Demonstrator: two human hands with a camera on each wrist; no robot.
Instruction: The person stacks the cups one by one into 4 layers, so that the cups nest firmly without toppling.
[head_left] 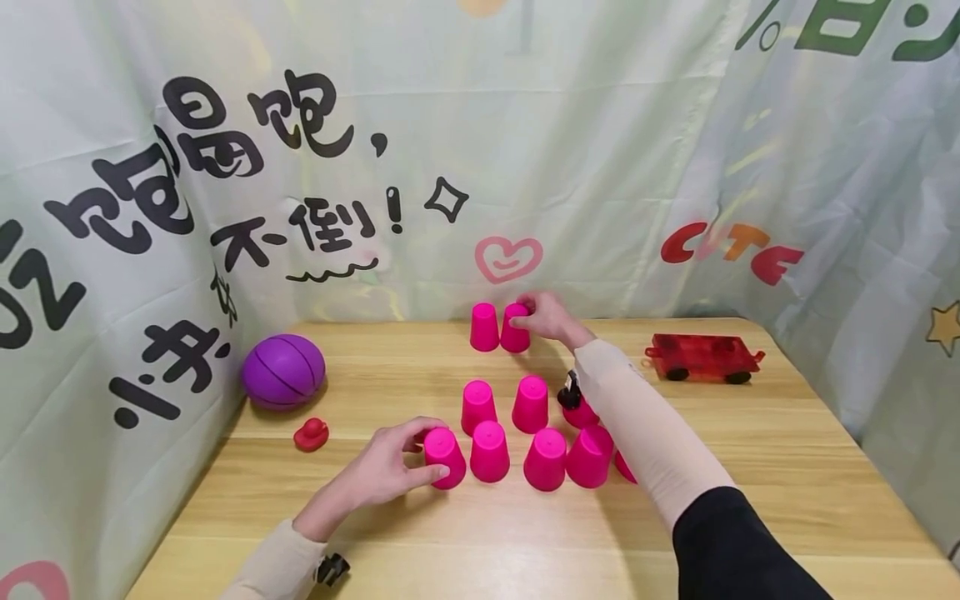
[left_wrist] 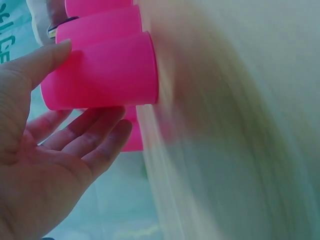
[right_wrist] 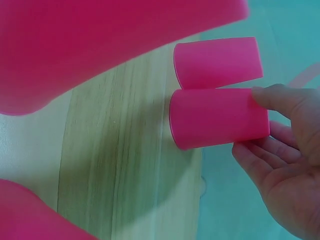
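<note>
Pink upside-down cups stand on the wooden table. My left hand holds the leftmost cup of the front row, thumb on one side and fingers on the other; the left wrist view shows this grip on the cup too. At the back, my right hand pinches a cup near its top, beside another upright cup. In the right wrist view the gripped cup is right against its neighbour. Several more cups fill the middle and front, some partly hidden by my right forearm.
A purple ball and a small red duck lie at the left. On the right side sits a red wheeled toy cart. A printed cloth hangs behind the table's back edge.
</note>
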